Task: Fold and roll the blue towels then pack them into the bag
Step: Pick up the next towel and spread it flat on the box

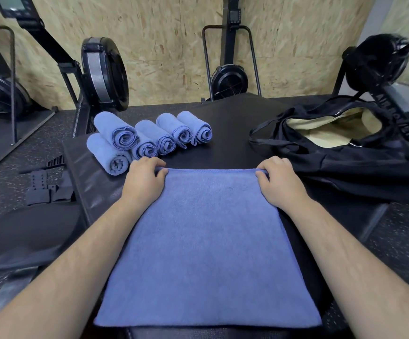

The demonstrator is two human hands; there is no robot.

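A blue towel [208,243] lies flat on the black padded bench [230,140], reaching toward me. My left hand [142,178] pinches its far left corner, fingers curled over the edge. My right hand [278,178] pinches the far right corner the same way. Several rolled blue towels [149,139] sit in a pile at the back left of the bench, one stacked on top of the others. A black bag [340,152] with a pale yellow lining lies open at the right.
Black rowing machines [105,72] stand behind the bench against a chipboard wall [169,45]. A strapped footplate [44,189] sits on the speckled rubber floor to the left. Another machine's rail [394,99] crosses behind the bag.
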